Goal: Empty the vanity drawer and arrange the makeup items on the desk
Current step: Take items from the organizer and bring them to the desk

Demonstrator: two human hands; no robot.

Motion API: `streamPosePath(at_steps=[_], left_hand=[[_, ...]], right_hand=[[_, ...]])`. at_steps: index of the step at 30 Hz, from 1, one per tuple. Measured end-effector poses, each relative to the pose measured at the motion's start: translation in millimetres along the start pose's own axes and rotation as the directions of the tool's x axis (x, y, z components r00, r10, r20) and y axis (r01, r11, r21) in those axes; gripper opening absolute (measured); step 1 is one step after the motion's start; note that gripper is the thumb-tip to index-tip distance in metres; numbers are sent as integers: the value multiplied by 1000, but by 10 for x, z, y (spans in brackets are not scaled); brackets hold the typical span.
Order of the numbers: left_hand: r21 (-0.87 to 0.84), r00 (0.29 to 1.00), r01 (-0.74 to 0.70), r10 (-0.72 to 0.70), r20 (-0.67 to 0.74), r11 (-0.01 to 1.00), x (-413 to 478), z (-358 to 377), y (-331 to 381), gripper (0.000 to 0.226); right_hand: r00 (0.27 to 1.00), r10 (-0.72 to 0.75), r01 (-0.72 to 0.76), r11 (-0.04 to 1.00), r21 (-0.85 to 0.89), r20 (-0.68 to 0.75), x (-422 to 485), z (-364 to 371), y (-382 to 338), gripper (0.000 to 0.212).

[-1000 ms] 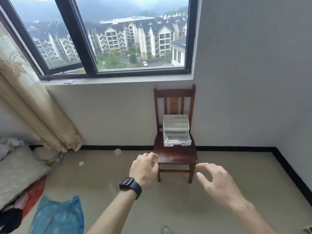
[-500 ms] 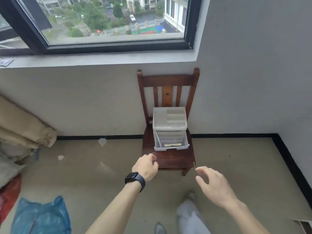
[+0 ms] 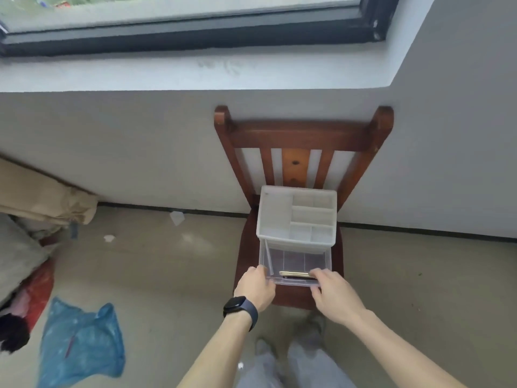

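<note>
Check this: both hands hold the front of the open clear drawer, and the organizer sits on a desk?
No: the head view shows the organizer on a wooden chair, not a desk. The left hand and right hand do hold the front of the open clear drawer.

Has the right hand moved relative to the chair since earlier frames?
Yes. The right hand went forward from short of the chair to the front edge of the clear drawer.

Clear drawer (image 3: 293, 260) pulled out, slim gold tube (image 3: 293, 273) lying flat along its front
</note>
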State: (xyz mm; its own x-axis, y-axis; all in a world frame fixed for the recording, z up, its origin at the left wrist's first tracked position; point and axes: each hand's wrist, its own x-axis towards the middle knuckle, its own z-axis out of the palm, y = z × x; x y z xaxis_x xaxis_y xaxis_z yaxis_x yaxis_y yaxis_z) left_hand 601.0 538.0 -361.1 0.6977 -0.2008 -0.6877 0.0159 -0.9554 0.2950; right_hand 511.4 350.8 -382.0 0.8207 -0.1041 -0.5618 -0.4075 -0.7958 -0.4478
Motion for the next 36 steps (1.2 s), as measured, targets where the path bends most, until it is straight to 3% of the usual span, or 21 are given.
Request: streamPosePath(at_steps=[6,11,17,28,36], left_hand=[[30,997,-24,22,72,999,733,336,169,32],[46,995,64,-67,75,997,1049,582,106,35],[138,998,69,-69,-2,988,1205,740,127,35],[-13,1000,7,-7,3,1000,1257,660,66,19],[-75,998,-43,46,36,996,1161,521,-41,12]], right_hand=[[990,13,2,994,-112,137,783,347,220,36],[983,25,5,986,-166,181,1003,584,323,35],[981,50,-4,971,-238,186,1045,703,276,39],[960,107,-33,961,-276,260,1121,614,225,39],[990,64,-28,963,-268,128,1063,547,119,31]])
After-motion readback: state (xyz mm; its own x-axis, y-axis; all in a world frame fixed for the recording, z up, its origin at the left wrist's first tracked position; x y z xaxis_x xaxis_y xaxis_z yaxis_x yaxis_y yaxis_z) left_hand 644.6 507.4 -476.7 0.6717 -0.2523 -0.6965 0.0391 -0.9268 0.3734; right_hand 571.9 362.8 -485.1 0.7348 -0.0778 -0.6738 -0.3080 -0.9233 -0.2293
